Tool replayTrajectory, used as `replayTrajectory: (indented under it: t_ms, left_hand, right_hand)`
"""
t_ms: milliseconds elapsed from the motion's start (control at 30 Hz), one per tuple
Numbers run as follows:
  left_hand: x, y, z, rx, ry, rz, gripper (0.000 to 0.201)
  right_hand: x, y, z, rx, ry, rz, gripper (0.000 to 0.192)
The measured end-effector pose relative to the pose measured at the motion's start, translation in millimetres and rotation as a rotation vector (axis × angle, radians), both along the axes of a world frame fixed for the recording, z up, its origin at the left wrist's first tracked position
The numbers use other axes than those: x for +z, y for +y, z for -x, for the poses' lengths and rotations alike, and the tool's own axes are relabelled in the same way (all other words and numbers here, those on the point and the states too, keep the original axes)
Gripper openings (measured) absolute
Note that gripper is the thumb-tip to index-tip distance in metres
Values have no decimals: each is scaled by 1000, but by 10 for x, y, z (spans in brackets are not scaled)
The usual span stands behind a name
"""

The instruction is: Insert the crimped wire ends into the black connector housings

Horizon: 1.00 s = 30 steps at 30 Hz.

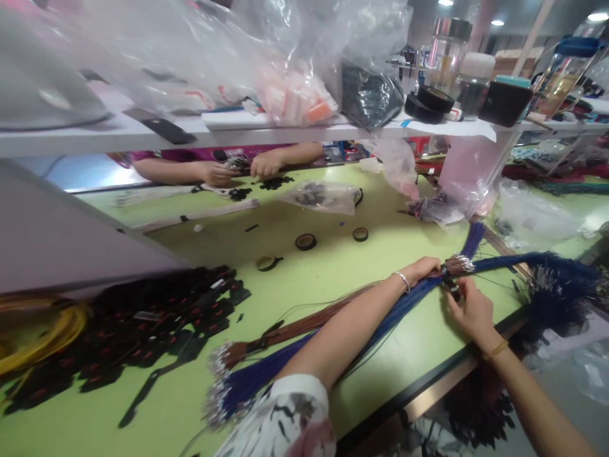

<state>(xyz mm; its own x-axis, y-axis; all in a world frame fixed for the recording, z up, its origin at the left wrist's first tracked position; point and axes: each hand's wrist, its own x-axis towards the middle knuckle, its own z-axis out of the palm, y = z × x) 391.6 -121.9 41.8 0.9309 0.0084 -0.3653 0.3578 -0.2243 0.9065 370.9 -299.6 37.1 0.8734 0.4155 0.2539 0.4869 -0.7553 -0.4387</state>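
Observation:
A long bundle of blue wires [304,355] lies across the green table [333,266], with a thinner brown wire bundle [304,324] beside it. My left hand [423,270] grips the blue bundle near its metal-tipped ends [459,263]. My right hand [469,308] pinches a small black piece [451,289] against the same bundle, just below my left hand. More blue wires [556,279] fan out to the right.
Black connector parts [157,324] pile at the left, by yellow wires [42,336]. Tape rolls [305,241] lie mid-table. Another person's hands [238,170] work across the table. A shelf [285,130] above carries plastic bags, bottles and tape.

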Motion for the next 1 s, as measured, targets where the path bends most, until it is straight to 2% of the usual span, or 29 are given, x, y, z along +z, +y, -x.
replayTrajectory:
  t_ms: [67, 167, 233, 333, 400, 433, 500, 567, 667, 767, 833, 900, 933, 1000]
  left_hand:
    - [-6, -5, -7, -37, 7, 4, 24]
    - [-33, -33, -12, -91, 12, -12, 29]
    - [-54, -50, -28, -93, 5, -21, 30]
    - [-70, -63, -64, -84, -24, -94, 30]
    - [-71, -65, -88, -97, -48, -200, 34]
    - [-70, -62, -99, -110, -53, -250, 36]
    - [-69, -53, -121, -137, -49, -312, 37]
    - [-65, -44, -135, -160, -35, -373, 38]
    - [-54, -56, -127, -198, -31, -494, 44]
    - [-51, -96, -104, -261, -34, -637, 47]
    - [-48, -119, -96, -309, -46, -707, 47]
    - [-35, -133, -94, -344, -67, -746, 46]
    - [-23, -140, -91, -358, -76, -764, 46]
    - [12, -168, -62, -376, -89, -812, 43]
  right_hand:
    - [-139, -60, 20, -8, 37, 24, 38]
    - [-190, 6, -43, 0, 161, -54, 35]
    - [-183, 76, -122, 44, 317, -223, 36]
    - [-190, 112, -245, 95, 597, -560, 35]
    - [-201, 94, -312, 65, 697, -687, 31]
    - [-205, 83, -338, 41, 717, -695, 29]
    - [-207, 73, -362, 26, 751, -623, 29]
    - [-203, 83, -337, 72, 719, -447, 28]
    - [-198, 110, -216, 96, 430, -172, 26]
    - [-151, 105, -24, 139, 299, -47, 27]
    - [-22, 63, 168, 237, 332, -31, 29]
    - [222, 4, 415, 431, 375, -48, 33]
    - [379, -15, 539, 650, 397, -55, 32]
    - [712, 22, 714, 1020, 243, -79, 27]
